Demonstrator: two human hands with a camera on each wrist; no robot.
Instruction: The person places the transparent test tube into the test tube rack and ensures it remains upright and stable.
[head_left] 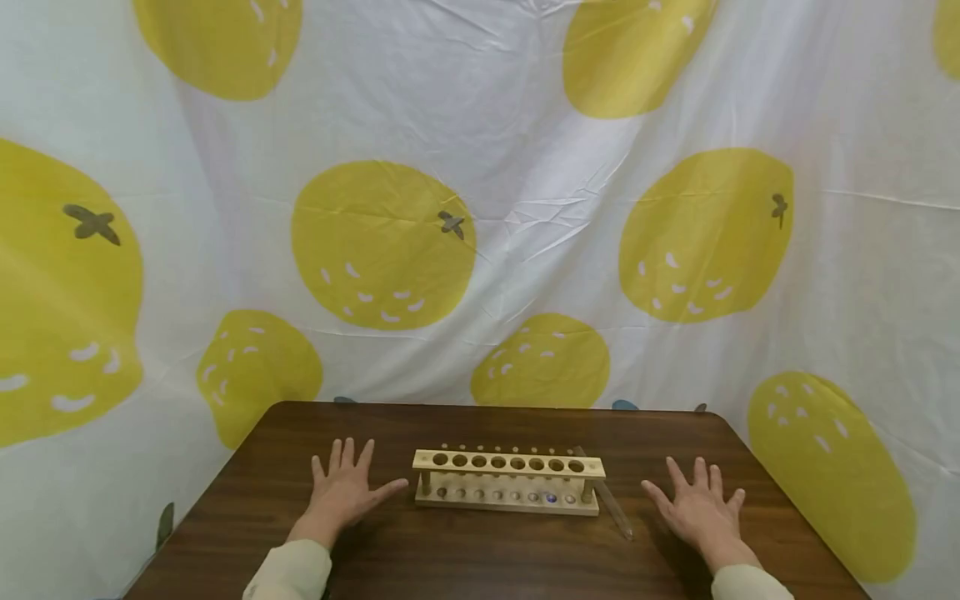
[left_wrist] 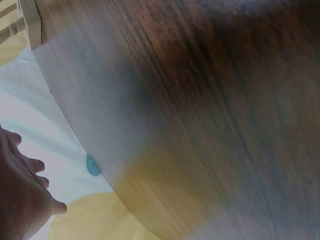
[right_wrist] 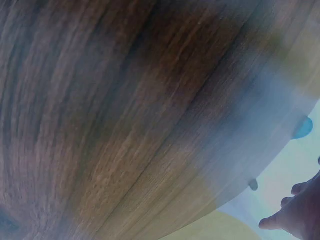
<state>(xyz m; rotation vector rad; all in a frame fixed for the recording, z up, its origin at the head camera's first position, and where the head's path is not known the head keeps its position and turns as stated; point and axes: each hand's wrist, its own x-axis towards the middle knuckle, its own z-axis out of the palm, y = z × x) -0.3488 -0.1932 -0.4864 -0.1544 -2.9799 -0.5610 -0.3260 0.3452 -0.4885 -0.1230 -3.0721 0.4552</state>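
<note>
A pale wooden test tube rack (head_left: 510, 505) stands in the middle of the dark wooden table, with a row of round holes in its upper bar. Something blue (head_left: 551, 498) shows at one hollow of its base, towards the right end. Beside the rack's right end a clear glass test tube (head_left: 615, 510) lies slanted on the table. My left hand (head_left: 345, 493) is spread to the left of the rack, its thumb pointing at the rack and apart from it. To the right of the tube my right hand (head_left: 701, 510) has its fingers spread, holding nothing.
The table (head_left: 480, 558) has rounded far corners. Behind it and at both sides hangs a white curtain (head_left: 525, 208) printed with yellow lemons. In the left wrist view a corner of the rack (left_wrist: 31, 22) shows at the upper left.
</note>
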